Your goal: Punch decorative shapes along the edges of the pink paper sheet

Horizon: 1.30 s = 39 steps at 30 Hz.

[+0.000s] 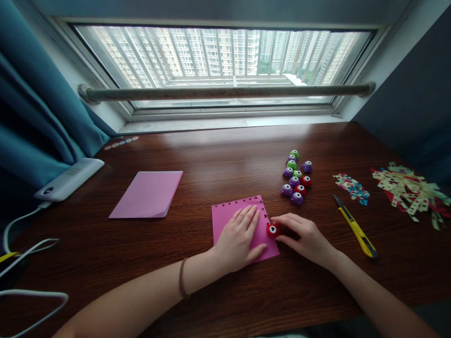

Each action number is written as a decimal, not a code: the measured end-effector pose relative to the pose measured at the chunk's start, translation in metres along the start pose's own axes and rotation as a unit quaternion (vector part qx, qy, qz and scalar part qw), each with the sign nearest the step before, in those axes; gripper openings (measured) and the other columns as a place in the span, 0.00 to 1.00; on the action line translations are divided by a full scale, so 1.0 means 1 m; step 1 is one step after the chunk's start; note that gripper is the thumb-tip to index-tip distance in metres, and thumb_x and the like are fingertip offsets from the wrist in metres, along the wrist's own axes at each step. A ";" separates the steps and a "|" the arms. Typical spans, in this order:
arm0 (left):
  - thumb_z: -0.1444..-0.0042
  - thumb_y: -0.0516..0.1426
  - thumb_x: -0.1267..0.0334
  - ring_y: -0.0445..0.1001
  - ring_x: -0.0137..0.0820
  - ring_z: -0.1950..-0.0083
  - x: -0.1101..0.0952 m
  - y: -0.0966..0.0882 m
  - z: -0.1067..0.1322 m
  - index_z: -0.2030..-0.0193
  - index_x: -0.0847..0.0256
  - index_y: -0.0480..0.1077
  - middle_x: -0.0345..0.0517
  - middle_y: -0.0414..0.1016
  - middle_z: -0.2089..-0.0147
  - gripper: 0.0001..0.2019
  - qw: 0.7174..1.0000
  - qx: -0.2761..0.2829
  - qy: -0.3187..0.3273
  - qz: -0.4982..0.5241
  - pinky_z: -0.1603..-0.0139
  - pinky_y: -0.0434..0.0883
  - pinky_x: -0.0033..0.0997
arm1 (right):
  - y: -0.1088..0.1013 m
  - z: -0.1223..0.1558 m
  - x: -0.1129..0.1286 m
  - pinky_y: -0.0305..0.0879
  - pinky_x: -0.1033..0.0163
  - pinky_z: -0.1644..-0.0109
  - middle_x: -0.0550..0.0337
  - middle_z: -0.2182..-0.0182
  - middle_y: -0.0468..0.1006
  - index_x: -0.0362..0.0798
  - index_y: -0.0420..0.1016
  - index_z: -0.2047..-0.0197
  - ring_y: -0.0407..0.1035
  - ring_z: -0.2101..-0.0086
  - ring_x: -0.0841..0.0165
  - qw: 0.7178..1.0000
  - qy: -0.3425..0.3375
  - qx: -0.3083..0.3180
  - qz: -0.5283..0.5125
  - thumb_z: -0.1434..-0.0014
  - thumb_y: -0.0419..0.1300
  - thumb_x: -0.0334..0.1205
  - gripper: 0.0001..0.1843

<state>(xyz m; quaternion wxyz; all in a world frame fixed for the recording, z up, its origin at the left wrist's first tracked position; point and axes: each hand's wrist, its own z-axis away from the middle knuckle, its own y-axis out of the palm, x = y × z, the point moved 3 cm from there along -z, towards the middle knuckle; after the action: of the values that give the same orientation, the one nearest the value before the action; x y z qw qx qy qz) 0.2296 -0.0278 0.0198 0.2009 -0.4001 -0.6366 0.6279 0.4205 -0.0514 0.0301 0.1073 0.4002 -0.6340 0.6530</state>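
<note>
My left hand [239, 237] lies flat with fingers stretched over a pink sheet of paper [220, 220]. Small punched shapes run along the sheet's top edge and down part of its right edge. At that right edge sits a red craft punch [272, 230] with a dark heart on its white round top. Thumb and fingers of my right hand [303, 234] grip the punch from its right side. Beyond my right hand stands a cluster of small purple, green and red craft punches, among them a purple punch [296, 198].
A stack of pink paper [148, 195] lies to the left. On the right are a yellow utility knife [357, 232], colourful paper confetti [352, 188] and a heap of punched paper strips [412, 190]. A white power bank [69, 179] with a cable sits at the far left.
</note>
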 end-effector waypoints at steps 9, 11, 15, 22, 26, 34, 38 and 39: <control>0.43 0.51 0.46 0.48 0.45 0.34 0.000 -0.001 -0.002 0.36 0.73 0.49 0.62 0.50 0.35 0.37 1.000 -0.003 -0.004 0.005 0.37 0.50 0.46 | -0.005 0.000 0.001 0.68 0.66 0.50 0.60 0.57 0.74 0.53 0.64 0.47 0.69 0.56 0.73 0.998 0.022 0.025 -0.045 0.46 0.57 0.36 0.22; 0.43 0.51 0.46 0.48 0.45 0.34 0.001 -0.001 -0.002 0.36 0.73 0.50 0.62 0.50 0.35 0.37 1.000 -0.002 -0.003 0.005 0.37 0.50 0.46 | -0.005 0.000 0.001 0.68 0.67 0.50 0.62 0.58 0.75 0.53 0.63 0.46 0.70 0.57 0.74 0.998 0.027 0.020 -0.047 0.46 0.57 0.36 0.23; 0.43 0.50 0.46 0.47 0.45 0.34 0.001 -0.001 -0.001 0.36 0.73 0.50 0.62 0.50 0.35 0.36 1.000 -0.005 -0.002 0.003 0.37 0.50 0.46 | -0.003 0.000 0.001 0.68 0.66 0.50 0.61 0.58 0.75 0.53 0.63 0.46 0.70 0.57 0.74 0.999 0.022 0.010 -0.043 0.46 0.57 0.37 0.23; 0.43 0.50 0.46 0.47 0.46 0.34 0.000 -0.002 -0.002 0.36 0.72 0.50 0.62 0.50 0.35 0.36 1.000 -0.005 0.000 -0.009 0.37 0.50 0.48 | -0.002 -0.001 0.002 0.68 0.66 0.50 0.61 0.57 0.74 0.53 0.62 0.46 0.69 0.57 0.74 0.998 0.032 0.021 -0.054 0.46 0.56 0.35 0.23; 0.41 0.48 0.46 0.44 0.47 0.33 -0.005 -0.008 0.000 0.35 0.72 0.48 0.61 0.46 0.33 0.36 0.999 -0.027 0.018 -0.037 0.36 0.46 0.50 | -0.004 -0.001 0.002 0.68 0.66 0.50 0.60 0.56 0.73 0.52 0.63 0.46 0.69 0.56 0.73 0.996 0.041 0.020 -0.080 0.47 0.58 0.38 0.24; 0.40 0.47 0.61 0.47 0.45 0.34 -0.019 -0.025 0.008 0.37 0.68 0.55 0.54 0.55 0.36 0.25 0.988 -0.110 0.102 -0.045 0.36 0.44 0.51 | 0.002 -0.014 0.003 0.50 0.50 0.34 0.54 0.43 0.61 0.51 0.62 0.45 0.50 0.39 0.64 0.990 0.057 -0.078 -0.107 0.46 0.57 0.44 0.25; 0.38 0.46 0.62 0.44 0.45 0.33 -0.018 -0.022 0.004 0.36 0.64 0.52 0.49 0.49 0.33 0.24 0.994 -0.058 0.087 -0.034 0.36 0.39 0.56 | 0.013 -0.015 0.001 0.47 0.49 0.33 0.54 0.40 0.56 0.51 0.59 0.43 0.46 0.38 0.65 0.992 0.071 -0.071 -0.081 0.44 0.54 0.42 0.25; 0.37 0.45 0.63 0.43 0.45 0.33 -0.018 -0.021 0.003 0.35 0.63 0.51 0.48 0.48 0.33 0.23 0.995 -0.048 0.086 -0.034 0.36 0.38 0.57 | 0.015 -0.015 0.000 0.47 0.50 0.33 0.54 0.40 0.55 0.51 0.59 0.44 0.46 0.38 0.65 0.992 0.074 -0.068 -0.077 0.44 0.54 0.41 0.24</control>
<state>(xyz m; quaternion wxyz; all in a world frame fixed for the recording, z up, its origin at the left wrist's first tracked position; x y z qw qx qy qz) 0.2326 -0.0412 0.0438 0.2566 -0.4404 -0.6594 0.5526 0.4048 -0.0402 0.0213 0.2305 0.3902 -0.6351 0.6256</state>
